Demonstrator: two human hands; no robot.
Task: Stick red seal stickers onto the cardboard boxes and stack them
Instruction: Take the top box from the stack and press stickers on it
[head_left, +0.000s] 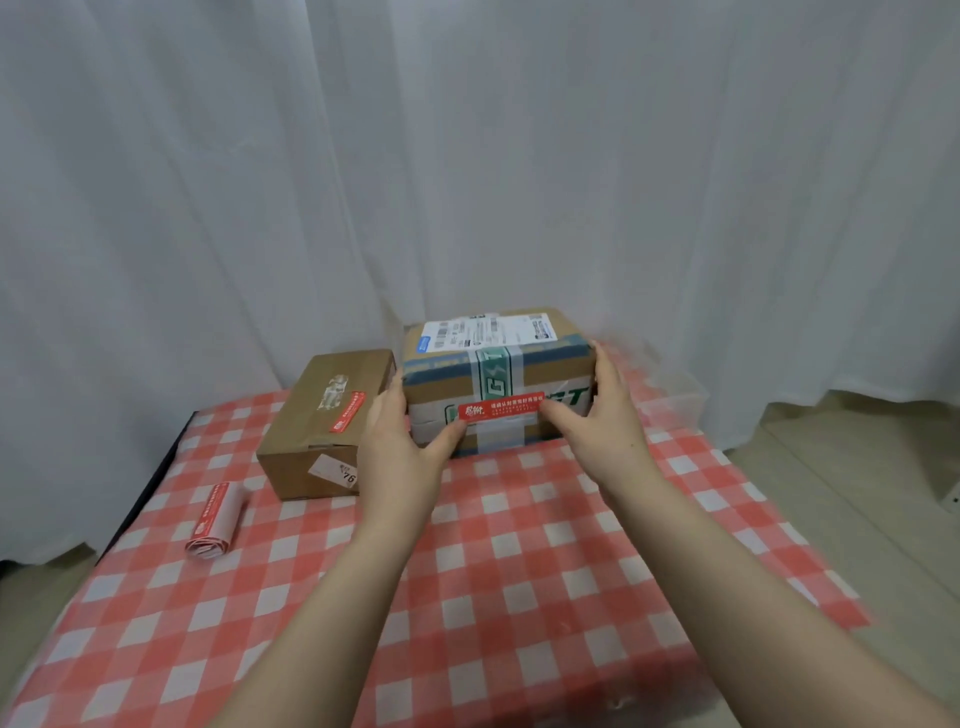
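Observation:
A larger cardboard box (498, 374) with green tape and a white shipping label stands at the far middle of the table. A red seal sticker (501, 408) runs across its near face. My left hand (400, 447) holds the box's left side, its thumb on the sticker's left end. My right hand (602, 410) holds the right side, thumb on the sticker's right end. A smaller plain box (322, 431) sits just left of it, with a red sticker (348, 412) on its top. A roll of red stickers (215, 522) lies at the left.
The table carries a red-and-white checked cloth (519, 571). White curtains (467, 156) hang close behind the boxes. The table's left edge (140, 509) is dark, with floor (857, 493) showing to the right.

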